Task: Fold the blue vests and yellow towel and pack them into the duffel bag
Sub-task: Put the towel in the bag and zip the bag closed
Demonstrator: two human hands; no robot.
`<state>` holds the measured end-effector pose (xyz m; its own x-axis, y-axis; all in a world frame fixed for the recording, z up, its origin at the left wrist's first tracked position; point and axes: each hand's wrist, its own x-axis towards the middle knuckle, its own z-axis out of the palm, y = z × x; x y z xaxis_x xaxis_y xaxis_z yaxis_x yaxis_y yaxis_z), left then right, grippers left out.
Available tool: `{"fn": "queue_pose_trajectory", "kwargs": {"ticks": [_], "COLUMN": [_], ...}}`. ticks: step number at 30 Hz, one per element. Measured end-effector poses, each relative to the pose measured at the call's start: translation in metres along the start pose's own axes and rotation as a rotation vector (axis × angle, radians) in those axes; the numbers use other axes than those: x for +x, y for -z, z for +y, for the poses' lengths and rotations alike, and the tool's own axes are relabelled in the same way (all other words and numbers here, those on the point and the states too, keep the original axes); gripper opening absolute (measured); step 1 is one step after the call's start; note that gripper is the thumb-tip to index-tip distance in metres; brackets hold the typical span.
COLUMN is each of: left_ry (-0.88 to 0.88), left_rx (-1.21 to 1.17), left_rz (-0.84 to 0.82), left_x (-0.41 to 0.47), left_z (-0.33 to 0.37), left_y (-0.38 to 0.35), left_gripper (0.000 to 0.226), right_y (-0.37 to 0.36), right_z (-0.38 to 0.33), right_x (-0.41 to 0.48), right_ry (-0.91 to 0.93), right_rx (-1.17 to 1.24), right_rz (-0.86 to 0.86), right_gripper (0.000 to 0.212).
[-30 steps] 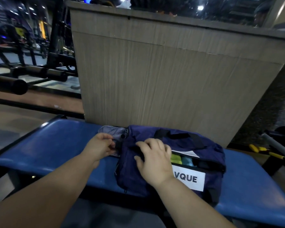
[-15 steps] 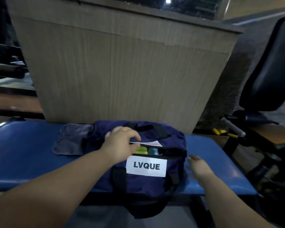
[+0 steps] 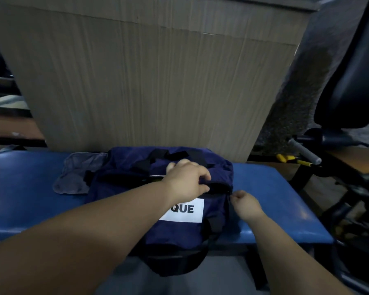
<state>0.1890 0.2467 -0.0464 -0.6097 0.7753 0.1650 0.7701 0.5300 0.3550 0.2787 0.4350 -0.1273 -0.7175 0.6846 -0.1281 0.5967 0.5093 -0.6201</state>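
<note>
The duffel bag point(image 3: 158, 188) sat on the blue bench point(image 3: 30, 199), its opening nearly shut, so the step in hand looked like zipping it closed. To do that well, the top fabric wanted holding flat and taut while the pull ran straight along the seam, with nothing caught in the teeth. The left hand point(image 3: 188, 180) lay curled over the top, pressing the flap down. The right hand point(image 3: 245, 202) was pinched at the bag's end, seemingly on the zipper pull, too small to confirm.

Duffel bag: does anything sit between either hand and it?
Nothing visible does. The left hand already presses on top of the duffel bag, and the right hand is pinched at its right end, apparently at the zipper.
</note>
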Motion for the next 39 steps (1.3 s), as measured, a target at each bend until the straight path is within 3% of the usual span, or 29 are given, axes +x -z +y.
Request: {"fn": "queue_pose_trajectory", "kwargs": {"ticks": [6, 9, 18, 21, 23, 25, 27, 33, 39], "left_ry": [-0.015, -0.035, -0.087, -0.050, -0.004, 0.020, 0.025, 0.039, 0.014], "left_rx": [-0.005, -0.001, -0.029, -0.082, -0.177, -0.232, -0.213, -0.191, -0.278], "left_rz": [-0.042, -0.054, 0.137, 0.161, 0.150, 0.118, 0.079, 0.048, 0.190], "left_x": [0.028, 0.038, 0.048, 0.048, 0.048, 0.049, 0.049, 0.044, 0.032], "left_z": [0.026, 0.041, 0.060, 0.055, 0.053, 0.052, 0.053, 0.057, 0.057], "left_y": [-0.009, -0.015, -0.022, -0.022, -0.020, -0.016, -0.012, -0.008, -0.008], "left_gripper": [0.047, 0.048, 0.023, 0.026, 0.025, 0.025, 0.025, 0.031, 0.029], "right_y": [0.028, 0.044, 0.055, 0.054, 0.051, 0.044, 0.038, 0.029, 0.028], "right_z": [-0.002, -0.010, -0.027, -0.025, -0.020, -0.014, -0.014, -0.028, -0.034], "right_x": [-0.009, -0.016, -0.035, -0.033, -0.027, -0.023, -0.024, -0.024, -0.024], "right_ry": [0.212, 0.276, 0.457, 0.390, 0.326, 0.344, 0.410, 0.500, 0.505], "right_rx": [0.115, 0.226, 0.363, 0.622, 0.694, 0.625, 0.494, 0.331, 0.213], "right_rz": [0.261, 0.310, 0.319, 0.284, 0.154, -0.019, -0.072, 0.116, 0.227], "right_gripper": [0.025, 0.031, 0.025, 0.021, 0.023, 0.044, 0.054, 0.037, 0.029]}}
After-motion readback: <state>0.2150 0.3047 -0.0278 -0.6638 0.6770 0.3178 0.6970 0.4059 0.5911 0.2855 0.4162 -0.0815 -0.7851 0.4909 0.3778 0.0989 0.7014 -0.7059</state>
